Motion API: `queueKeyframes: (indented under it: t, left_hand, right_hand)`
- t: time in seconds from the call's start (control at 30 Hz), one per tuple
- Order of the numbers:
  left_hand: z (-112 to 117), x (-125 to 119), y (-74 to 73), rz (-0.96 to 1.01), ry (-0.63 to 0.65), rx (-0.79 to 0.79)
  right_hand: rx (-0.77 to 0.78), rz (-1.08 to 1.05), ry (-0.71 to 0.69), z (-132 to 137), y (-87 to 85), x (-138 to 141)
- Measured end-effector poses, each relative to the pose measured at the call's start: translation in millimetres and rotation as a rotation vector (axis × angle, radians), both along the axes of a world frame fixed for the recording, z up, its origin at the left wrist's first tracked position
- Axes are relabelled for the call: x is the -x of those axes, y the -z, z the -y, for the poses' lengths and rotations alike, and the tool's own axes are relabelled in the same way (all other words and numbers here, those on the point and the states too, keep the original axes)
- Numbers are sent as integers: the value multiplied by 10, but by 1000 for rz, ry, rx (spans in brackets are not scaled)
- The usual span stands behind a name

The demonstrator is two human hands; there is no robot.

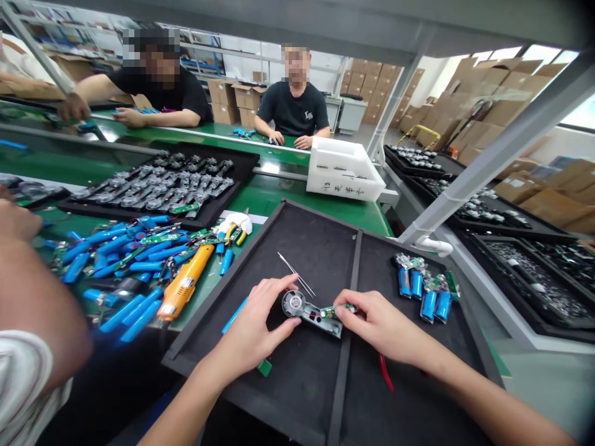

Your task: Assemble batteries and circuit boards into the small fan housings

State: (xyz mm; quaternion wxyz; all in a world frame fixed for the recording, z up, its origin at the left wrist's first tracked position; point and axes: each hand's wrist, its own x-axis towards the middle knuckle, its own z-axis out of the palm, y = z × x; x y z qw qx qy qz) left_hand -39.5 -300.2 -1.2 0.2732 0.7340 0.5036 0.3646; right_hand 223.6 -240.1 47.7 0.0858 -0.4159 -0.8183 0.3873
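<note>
The left hand (253, 328) is resting with spread fingers on the round end of a grey plastic housing (316, 319), and the right hand (381, 325) is pinching a small green circuit board (332, 311) at its other end. The housing is lying in the left compartment of a black felt tray (307, 248), just beside the divider (351, 334), with open felt below it. Thin tweezers (297, 274) are lying just above the hands, blue battery packs (421, 288) are filling the upper part of the right compartment, and past the tray edge an orange electric screwdriver (186, 282) is lying among blue battery assemblies (121, 254) on a green conveyor belt (274, 198).
</note>
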Motion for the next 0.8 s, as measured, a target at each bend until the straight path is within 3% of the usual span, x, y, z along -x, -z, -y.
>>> queueKeyframes:
  t: [0.8]
  left_hand:
    - [5,-3,3,-9,4,12]
  right_hand:
    - [10,11,-11,-13,-4,28]
